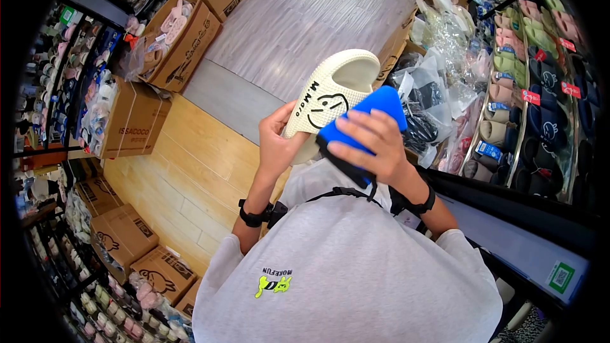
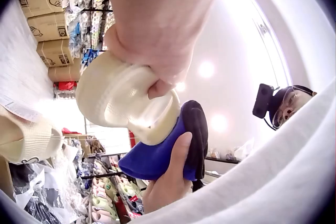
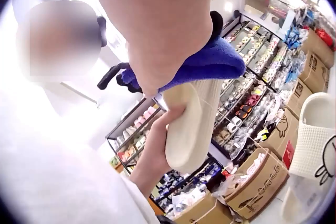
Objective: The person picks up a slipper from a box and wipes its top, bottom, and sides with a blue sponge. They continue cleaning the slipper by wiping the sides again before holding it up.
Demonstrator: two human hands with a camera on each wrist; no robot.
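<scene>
My left hand (image 1: 277, 143) grips a cream textured slipper (image 1: 327, 98) bearing a black line-drawn face. A blue cloth (image 1: 389, 103) with a black edge lies against the slipper's right side, held under the spread fingers of my right hand (image 1: 375, 146). The left wrist view has the right thumb pressed on the cloth (image 2: 152, 158), which meets the end of a cream slipper (image 2: 123, 98). Left fingers wrap the slipper's sole (image 3: 191, 129) in the right wrist view. Another cream slipper (image 3: 315, 145) with a drawn face appears beyond; its support cannot be told.
Racks of slippers (image 1: 508, 89) stand at the right, with clear plastic bags (image 1: 438, 76) beside them. Cardboard boxes (image 1: 136, 121) and more racks line the left. Wooden flooring (image 1: 190, 171) lies ahead. A green code label (image 1: 562, 277) is at the lower right.
</scene>
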